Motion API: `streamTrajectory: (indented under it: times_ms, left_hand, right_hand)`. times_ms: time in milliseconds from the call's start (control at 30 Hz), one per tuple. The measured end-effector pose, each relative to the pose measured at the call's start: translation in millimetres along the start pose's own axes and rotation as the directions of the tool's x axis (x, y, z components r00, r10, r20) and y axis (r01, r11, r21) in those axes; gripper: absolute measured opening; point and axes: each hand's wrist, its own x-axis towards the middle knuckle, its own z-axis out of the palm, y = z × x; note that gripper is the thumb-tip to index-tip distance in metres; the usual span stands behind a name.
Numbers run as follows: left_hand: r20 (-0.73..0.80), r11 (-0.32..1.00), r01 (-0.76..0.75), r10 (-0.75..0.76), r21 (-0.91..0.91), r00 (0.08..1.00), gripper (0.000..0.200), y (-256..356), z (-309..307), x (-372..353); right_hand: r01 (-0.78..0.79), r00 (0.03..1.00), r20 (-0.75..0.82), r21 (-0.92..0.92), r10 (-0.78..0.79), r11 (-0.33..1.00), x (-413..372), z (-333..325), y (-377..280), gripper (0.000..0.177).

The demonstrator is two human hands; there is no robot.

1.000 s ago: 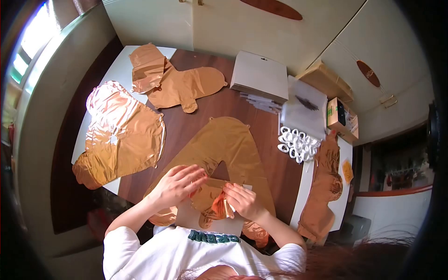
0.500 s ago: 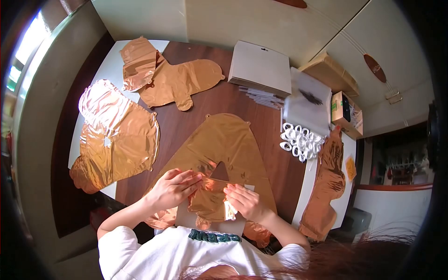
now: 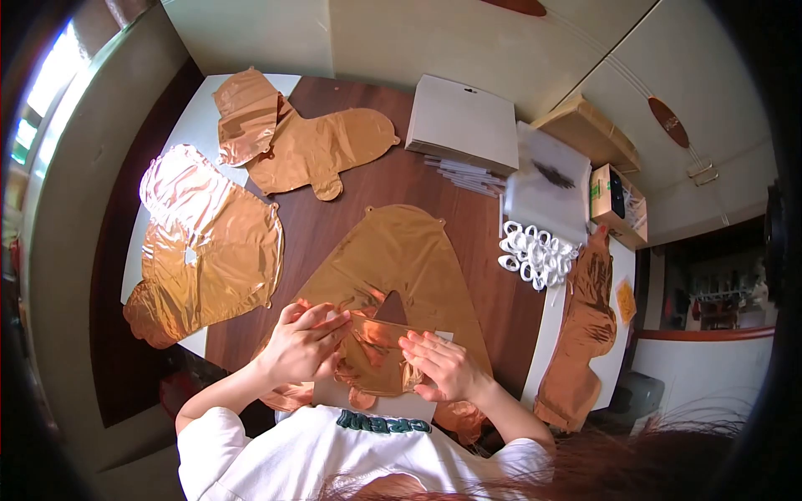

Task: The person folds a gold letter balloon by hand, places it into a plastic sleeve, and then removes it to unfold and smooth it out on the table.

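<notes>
Folded foil piece (image 3: 376, 359) is the one I'm on, sitting between both hands right in front of the chest. Going big to small from my end: there's the brown tabletop (image 3: 472, 234) with white strips along its sides, then a big A-shaped foil (image 3: 384, 250) lying flat on it, the folded piece overlapping its lower part. Off to the left I've got a shiny crumpled foil (image 3: 221, 242), behind that a lobed foil (image 3: 317, 146), and a long wavy foil (image 3: 581, 342) down the right edge. Back right is a white box stack (image 3: 464, 117), clear plastic sheets (image 3: 539, 204) next to it, and a small tan box (image 3: 606, 209) beside those. Hands next: my left hand (image 3: 309, 342) is at the piece's left side, fingers bent; my right hand (image 3: 443, 367) lies along its right side, fingers pretty straight. Honestly can't tell if either set is actually pinching. Smallest are the white rings (image 3: 535, 250), heaped just in front of the plastic.
</notes>
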Motion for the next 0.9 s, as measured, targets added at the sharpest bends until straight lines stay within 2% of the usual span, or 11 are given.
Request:
streamTrajectory:
  times_ms: [67, 167, 267, 300, 367, 567, 867, 900]
  left_hand:
    - [-0.015, 0.999, 0.03, -0.031, -0.04, 0.999, 0.036, 2.7, -3.3, 0.9]
    - [-0.108, 0.989, 0.103, -0.092, 0.102, 0.99, 0.037, 6.9, 2.8, 1.7]
    - [-0.053, 0.998, -0.002, 0.006, 0.067, 0.999, 0.04, 24.0, 4.0, 19.7]
    - [0.016, 0.995, -0.081, 0.08, 0.065, 0.997, 0.049, 29.2, 11.7, 22.5]
    - [0.084, 0.989, -0.124, 0.117, 0.08, 0.99, 0.064, 41.2, 32.6, 23.8]
    - [0.13, 1.0, 0.017, -0.02, 0.02, 0.991, 0.074, 46.3, 37.9, 16.3]
    - [0.186, 0.997, 0.056, -0.066, 0.062, 0.98, 0.078, 48.7, 37.4, 16.6]
    - [0.195, 0.996, 0.058, -0.07, 0.064, 0.978, 0.078, 49.5, 37.1, 17.0]
  right_hand:
    - [0.002, 1.0, -0.011, 0.005, -0.002, 1.0, -0.9, 3.0, 2.9, 0.031]
    - [-0.011, 0.998, -0.057, -0.056, 0.007, 0.998, -0.8, 10.3, 2.6, 0.026]
    - [-0.014, 0.998, -0.059, -0.066, 0.01, 0.998, 0.4, 11.4, 1.9, 0.023]
    - [-0.022, 0.999, -0.05, -0.069, 0.019, 0.997, 0.0, 11.9, 1.9, 0.023]
    - [-0.04, 0.999, -0.033, -0.076, 0.037, 0.996, -1.0, 12.7, 2.3, 0.025]
    - [-0.028, 0.998, -0.061, -0.102, 0.022, 0.994, -0.5, 11.0, -0.2, 0.027]
    - [-0.005, 0.999, -0.048, -0.29, -0.009, 0.957, -3.7, 3.9, -6.1, 0.036]
    - [-0.056, 0.995, -0.091, -0.293, 0.031, 0.955, -2.2, 5.1, -6.0, 0.036]
